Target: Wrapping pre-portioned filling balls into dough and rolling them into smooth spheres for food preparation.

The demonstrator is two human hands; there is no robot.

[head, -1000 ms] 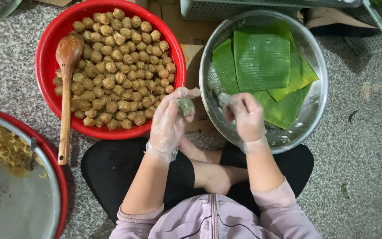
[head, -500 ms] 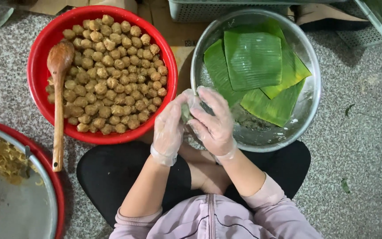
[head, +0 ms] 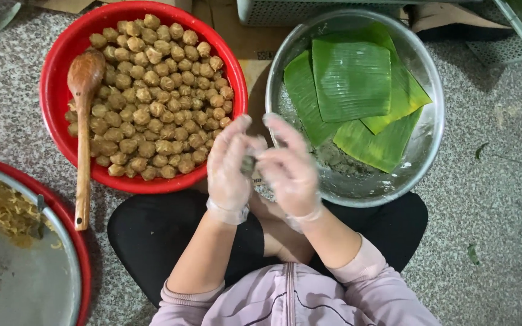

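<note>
Between the two bowls, near the person's lap, the left hand (head: 229,164) in a thin clear glove and the gloved right hand (head: 290,170) press palm to palm around a small dark lump of dough (head: 248,163), fingers loosely curled over it. Left of them sits a red plastic bowl (head: 52,115) heaped with brown filling balls (head: 152,96) and a wooden spoon (head: 83,130). Right, a round steel bowl (head: 430,130) holds cut green banana leaves (head: 351,78).

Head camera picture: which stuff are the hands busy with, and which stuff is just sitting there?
In use:
left hand
right hand
small greenish lump pressed between them

Just sitting:
red bowl of brown balls
wooden spoon
metal bowl
banana leaves
</note>
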